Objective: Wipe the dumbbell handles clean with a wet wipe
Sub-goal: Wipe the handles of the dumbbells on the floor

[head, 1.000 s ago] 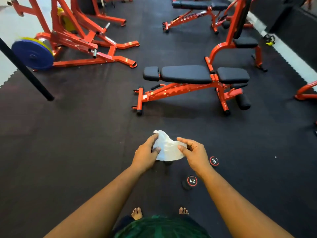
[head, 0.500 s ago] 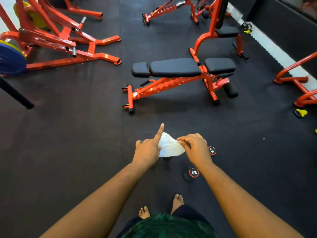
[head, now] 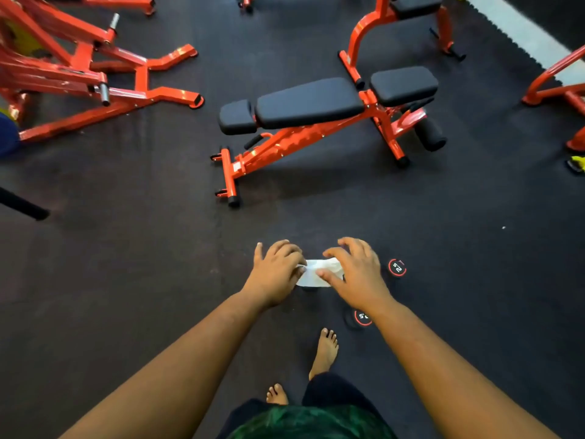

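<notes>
A white wet wipe point(head: 316, 273) is stretched between my two hands, held above the black floor. My left hand point(head: 276, 271) pinches its left end. My right hand point(head: 356, 273) pinches its right end between thumb and forefinger, the other fingers spread. Two small black dumbbells lie on the floor under and beside my right hand; I see only their round end caps with red rings marked 2.5, one dumbbell end point(head: 397, 267) right of my hand, the other dumbbell end point(head: 362, 317) below my wrist. Their handles are hidden.
An orange bench with black pads point(head: 308, 103) stands ahead. An orange plate-loaded machine point(head: 95, 77) is at the far left, more orange frames point(head: 557, 87) at the right. My bare feet point(head: 324, 351) stand on the black rubber floor point(head: 142, 264).
My hands dropped lower and the wipe is pulled flatter between them. My left forefinger, pointing up before, is now down. The view has moved closer to the bench; one foot has stepped forward.
</notes>
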